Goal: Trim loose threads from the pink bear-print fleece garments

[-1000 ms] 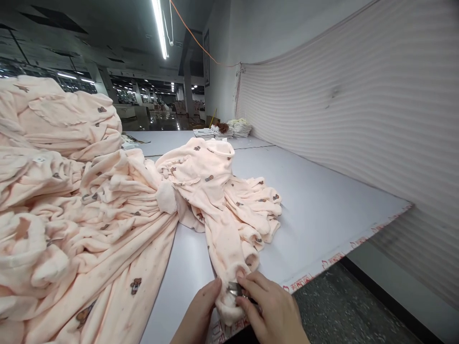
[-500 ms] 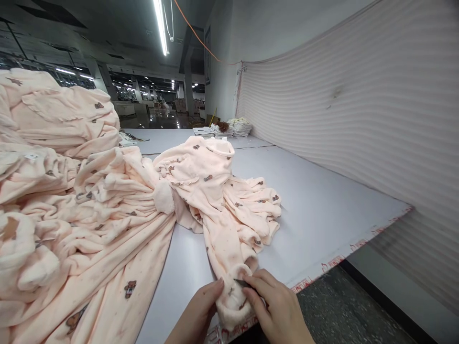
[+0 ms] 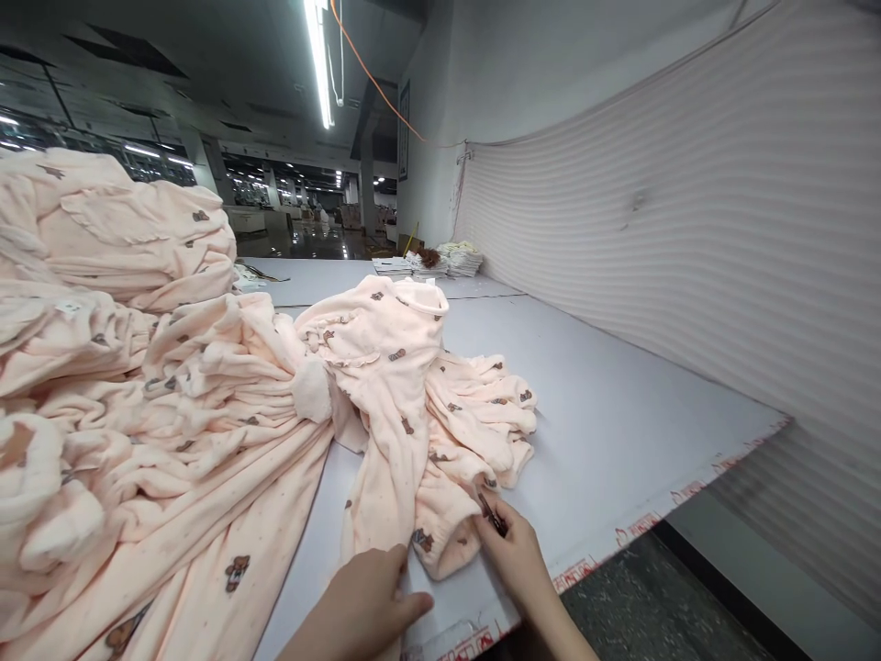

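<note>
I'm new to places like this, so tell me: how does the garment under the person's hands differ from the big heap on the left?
The garment lies alone, spread along the table; the heap is many pieces bunched and piled high. The garment is touched by the left hand and the right hand, which pinches a small dark tool; the heap is untouched. Both are peach fleece with little bear prints.
</note>
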